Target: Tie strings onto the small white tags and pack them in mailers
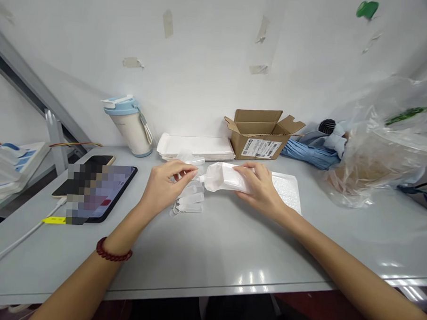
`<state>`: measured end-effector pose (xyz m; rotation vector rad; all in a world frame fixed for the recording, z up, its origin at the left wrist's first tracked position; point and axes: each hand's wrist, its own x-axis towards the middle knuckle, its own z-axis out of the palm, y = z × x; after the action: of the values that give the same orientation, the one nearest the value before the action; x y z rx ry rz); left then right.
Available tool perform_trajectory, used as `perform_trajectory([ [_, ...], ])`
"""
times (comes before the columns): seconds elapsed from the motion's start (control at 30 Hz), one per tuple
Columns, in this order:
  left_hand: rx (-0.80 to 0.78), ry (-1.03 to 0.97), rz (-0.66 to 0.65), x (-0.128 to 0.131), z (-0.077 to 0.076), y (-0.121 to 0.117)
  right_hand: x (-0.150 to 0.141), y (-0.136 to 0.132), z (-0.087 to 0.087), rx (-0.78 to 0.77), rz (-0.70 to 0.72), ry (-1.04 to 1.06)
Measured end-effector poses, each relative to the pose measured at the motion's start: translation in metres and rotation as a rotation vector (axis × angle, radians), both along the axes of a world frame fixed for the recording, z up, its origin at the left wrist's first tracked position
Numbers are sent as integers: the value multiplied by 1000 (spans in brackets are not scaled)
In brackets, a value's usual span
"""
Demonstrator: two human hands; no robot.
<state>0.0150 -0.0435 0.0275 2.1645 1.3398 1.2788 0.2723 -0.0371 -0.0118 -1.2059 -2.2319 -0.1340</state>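
Observation:
My right hand (256, 185) is wrapped round a white bubble mailer (230, 177), its mouth spread and facing left. A small clear plastic bottle (208, 178) with a narrow white tip lies in that mouth, partly inside. The thumb and fingers of my left hand (172, 182) are pinched together right beside the bottle's tip; what is between them, if anything, is too small to make out. Several similar clear bottles (192, 198) lie on the table just below, some joined with a loop. Another bubble mailer (288, 191) lies flat behind my right hand.
Behind the hands are a stack of white mailers (200, 146) and an opened cardboard box (260, 145). A tumbler (132, 128) stands left of them, with two phones (113, 193) nearer. At right are a blue folded umbrella (311, 155) and a clear plastic bag (372, 157).

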Motion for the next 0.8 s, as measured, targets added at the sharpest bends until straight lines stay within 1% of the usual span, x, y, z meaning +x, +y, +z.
perform_trajectory([
  [0.07,-8,-19,-2,4,-1,-2,-1,-1,0,9,15,5],
  [0.2,-72,-74,-5,13,-4,-6,-5,-5,1,36,46,10],
  [0.33,-93,-98,-116,18,-3,-11,-7,-7,1,64,66,20],
  [0.4,-77,-101,-117,15,0,-10,-7,-6,1,66,70,31],
  [0.47,-47,-121,-9,9,2,-6,-4,-4,1,60,68,40],
  [0.53,-35,-135,153,-1,1,3,-2,-2,0,58,62,54],
  [0.6,-65,-118,294,-13,-2,14,0,-1,0,58,53,71],
  [0.63,-96,-93,342,-19,-4,19,0,-1,0,55,49,75],
  [0.7,-143,-31,390,-28,-9,28,1,0,0,48,43,75],
  [0.8,-159,23,386,-35,-18,36,1,-1,0,46,42,68],
])
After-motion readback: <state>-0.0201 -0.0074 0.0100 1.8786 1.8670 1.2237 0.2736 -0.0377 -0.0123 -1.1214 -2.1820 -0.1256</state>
